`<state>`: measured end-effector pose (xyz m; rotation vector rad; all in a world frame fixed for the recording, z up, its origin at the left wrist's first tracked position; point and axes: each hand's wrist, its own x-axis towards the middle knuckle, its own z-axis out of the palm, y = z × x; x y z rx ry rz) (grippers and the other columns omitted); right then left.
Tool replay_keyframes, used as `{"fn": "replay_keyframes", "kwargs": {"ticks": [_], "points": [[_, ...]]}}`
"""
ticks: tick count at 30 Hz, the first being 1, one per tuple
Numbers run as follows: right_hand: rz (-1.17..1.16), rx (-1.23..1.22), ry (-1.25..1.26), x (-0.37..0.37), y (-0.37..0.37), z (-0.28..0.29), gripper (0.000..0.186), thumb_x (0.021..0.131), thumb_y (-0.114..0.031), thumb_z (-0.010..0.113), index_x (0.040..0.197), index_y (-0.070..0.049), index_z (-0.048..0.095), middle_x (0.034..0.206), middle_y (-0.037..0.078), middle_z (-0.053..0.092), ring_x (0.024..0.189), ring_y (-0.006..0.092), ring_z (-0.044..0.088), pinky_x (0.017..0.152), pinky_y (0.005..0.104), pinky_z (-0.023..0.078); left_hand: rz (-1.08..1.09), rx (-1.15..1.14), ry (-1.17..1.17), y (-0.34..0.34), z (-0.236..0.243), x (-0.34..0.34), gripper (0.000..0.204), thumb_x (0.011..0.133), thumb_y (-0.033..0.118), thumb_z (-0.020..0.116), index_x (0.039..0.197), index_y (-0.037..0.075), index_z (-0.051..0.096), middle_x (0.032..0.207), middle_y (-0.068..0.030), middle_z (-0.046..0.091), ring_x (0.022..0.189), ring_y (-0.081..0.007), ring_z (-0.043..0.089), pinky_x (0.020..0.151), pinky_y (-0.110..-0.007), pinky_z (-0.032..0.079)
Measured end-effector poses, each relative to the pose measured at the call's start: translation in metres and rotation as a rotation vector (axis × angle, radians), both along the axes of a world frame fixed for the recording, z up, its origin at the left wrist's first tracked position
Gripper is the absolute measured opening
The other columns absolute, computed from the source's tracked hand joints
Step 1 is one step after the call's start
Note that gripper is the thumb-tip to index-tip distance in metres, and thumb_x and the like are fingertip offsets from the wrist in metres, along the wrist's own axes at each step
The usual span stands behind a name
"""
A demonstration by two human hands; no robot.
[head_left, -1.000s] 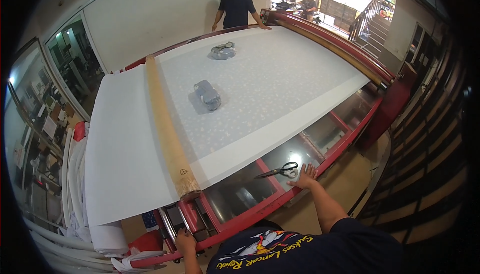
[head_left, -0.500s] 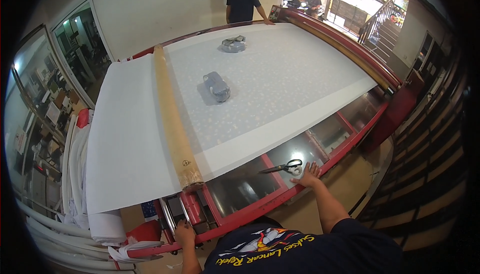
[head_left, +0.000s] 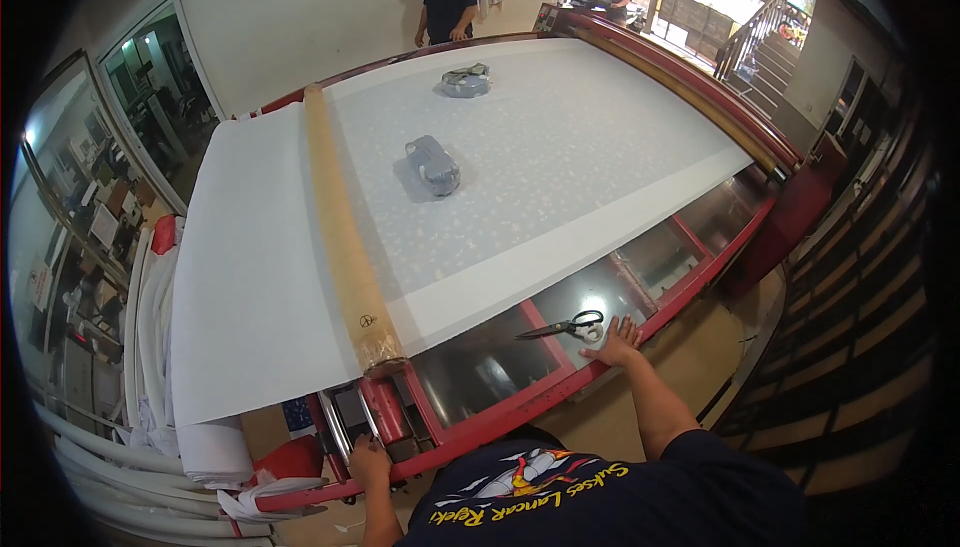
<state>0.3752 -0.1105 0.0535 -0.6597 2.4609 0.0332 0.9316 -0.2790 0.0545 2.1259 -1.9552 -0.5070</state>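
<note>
White sheet [head_left: 560, 227] lies across the red-framed worktop [head_left: 510, 415], under a tan roll [head_left: 335, 207]. Your right hand [head_left: 614, 343] spreads beside black scissors [head_left: 556, 328]; your left hand [head_left: 369, 460] touches the near-left rail, grip unclear. The co-worker's [head_left: 449, 2] hand has left the far corner, which now seems unattended.

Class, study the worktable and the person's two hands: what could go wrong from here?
The scissors lie loose beside the right hand; a careless shift might cut it.

The left hand is close to the shiny metal bars; if these turn, they could pinch it.

The long tube lies across the white cloth; if bumped, it might roll and crease it.
</note>
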Motion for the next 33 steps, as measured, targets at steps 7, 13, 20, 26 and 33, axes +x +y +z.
{"fn": "replay_keyframes", "kwargs": {"ticks": [7, 13, 20, 26, 33], "points": [[0.006, 0.006, 0.01, 0.002, 0.003, 0.002, 0.153, 0.063, -0.085, 0.071, 0.158, -0.003, -0.016, 0.163, 0.03, -0.02, 0.152, 0.0434, -0.022, 0.12, 0.0567, -0.012, -0.05, -0.093, 0.027, 0.001, -0.023, 0.012, 0.028, 0.09, 0.025, 0.067, 0.116, 0.016, 0.073, 0.118, -0.0126, 0.072, 0.102, -0.0361, 0.071, 0.089, -0.048, 0.057], [0.084, 0.017, 0.016, 0.004, -0.004, -0.007, 0.151, 0.064, -0.085, 0.071, 0.159, -0.002, -0.013, 0.164, 0.029, -0.017, 0.152, 0.0441, -0.018, 0.12, 0.0588, -0.009, 0.026, 0.019, 0.022, 0.004, -0.017, 0.012, 0.03, 0.088, 0.023, 0.065, 0.116, 0.012, 0.07, 0.109, -0.0174, 0.072, 0.099, -0.0408, 0.069, 0.086, -0.049, 0.056], [0.063, 0.022, 0.051, -0.009, 0.001, -0.019, 0.145, 0.069, -0.081, 0.07, 0.159, -0.007, -0.015, 0.165, 0.028, -0.015, 0.153, 0.0436, -0.017, 0.12, 0.0601, -0.007, -0.011, -0.101, 0.088, -0.005, -0.025, 0.012, 0.026, 0.092, 0.028, 0.06, 0.107, 0.01, 0.073, 0.111, -0.0136, 0.071, 0.095, -0.0398, 0.068, 0.083, -0.049, 0.055], [0.039, 0.043, 0.09, -0.024, 0.006, -0.035, 0.141, 0.072, -0.083, 0.067, 0.159, -0.01, -0.017, 0.164, 0.027, -0.021, 0.152, 0.0426, -0.019, 0.12, 0.0607, -0.007, -0.001, -0.042, 0.107, 0.0, -0.016, 0.01, 0.029, 0.093, 0.025, 0.06, 0.114, 0.009, 0.073, 0.128, -0.0115, 0.068, 0.1, -0.0364, 0.07, 0.089, -0.046, 0.056], [0.046, 0.086, 0.073, -0.019, 0.001, -0.028, 0.142, 0.072, -0.083, 0.067, 0.159, -0.01, -0.018, 0.164, 0.026, -0.022, 0.153, 0.0421, -0.018, 0.12, 0.0595, -0.007, 0.0, -0.038, 0.096, 0.001, -0.018, 0.014, 0.029, 0.093, 0.025, 0.061, 0.113, 0.009, 0.073, 0.129, -0.0112, 0.067, 0.099, -0.0353, 0.07, 0.088, -0.045, 0.057]]}}
